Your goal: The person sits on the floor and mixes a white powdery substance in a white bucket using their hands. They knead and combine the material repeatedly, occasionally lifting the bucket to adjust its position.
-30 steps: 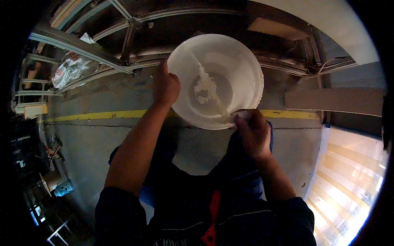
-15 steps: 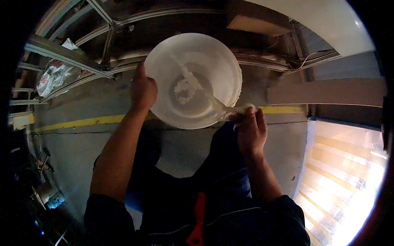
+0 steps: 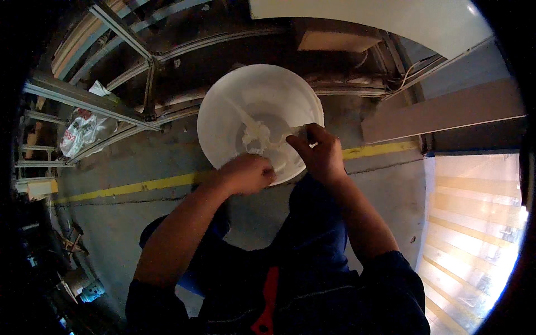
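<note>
A round white bucket (image 3: 220, 106) stands between my knees on the floor. A pale, wrinkled clump of soft material (image 3: 255, 134) lies on its bottom, with a streak running up the inner wall. My right hand (image 3: 324, 153) is over the bucket's right side, with thumb and fingers pinched on a whitish scrap (image 3: 291, 137). My left hand (image 3: 248, 172) is at the near rim with its fingers curled in; what they hold, if anything, is hidden.
Metal frames (image 3: 106, 106) rise at the left, with a white plastic bag (image 3: 86, 131) on them. A yellow line (image 3: 139, 187) crosses the grey floor. A grey-brown beam (image 3: 441, 111) and a bright slatted panel (image 3: 474, 212) are at the right. A red strap-like thing (image 3: 269, 296) hangs at my waist.
My left hand has let go of the bucket's left rim and moved right to the near rim. My right hand has moved left and inward with the whitish scrap.
</note>
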{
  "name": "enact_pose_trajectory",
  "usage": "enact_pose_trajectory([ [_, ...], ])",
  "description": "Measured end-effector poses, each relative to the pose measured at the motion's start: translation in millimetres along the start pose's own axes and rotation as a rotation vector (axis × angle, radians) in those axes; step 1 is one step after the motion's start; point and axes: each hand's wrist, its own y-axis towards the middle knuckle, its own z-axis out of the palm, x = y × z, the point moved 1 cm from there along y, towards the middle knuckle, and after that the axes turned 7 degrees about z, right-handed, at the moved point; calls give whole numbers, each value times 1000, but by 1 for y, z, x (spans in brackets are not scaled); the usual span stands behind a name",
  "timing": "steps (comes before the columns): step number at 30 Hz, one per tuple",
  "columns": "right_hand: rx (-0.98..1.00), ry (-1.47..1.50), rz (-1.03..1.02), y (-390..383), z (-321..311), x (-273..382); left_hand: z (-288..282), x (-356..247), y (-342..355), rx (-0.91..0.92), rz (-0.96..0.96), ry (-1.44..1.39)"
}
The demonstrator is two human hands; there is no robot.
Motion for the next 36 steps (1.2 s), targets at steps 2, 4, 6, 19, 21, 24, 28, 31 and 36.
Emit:
enact_pose_trajectory([
  [2, -24, -21, 20, 3, 3, 1, 5, 2, 20, 126, 37, -14],
  [4, -54, -21, 68, 1, 7, -1, 8, 7, 40, 117, 117, -38],
  [6, -123, -19, 69, -1, 14, -5, 11, 14, 50, 124, 154, -91],
  [19, -336, 34, -43, -8, 40, -29, 27, 33, 50, 77, 246, -197],
  [21, -361, -78, -110, -8, 41, -27, 30, 32, 50, 41, 256, -175],
  [24, -387, -148, -130, -10, 45, -32, 37, 28, 53, -41, 231, -139],
  [28, -409, -82, -131, -9, 46, -33, 47, 32, 57, -157, 273, -212],
  [31, -404, -71, -101, -8, 48, -29, 57, 42, 61, -340, 275, -142],
  [36, -367, -107, -23, -12, 44, -35, 35, 38, 59, -260, 149, -385],
])
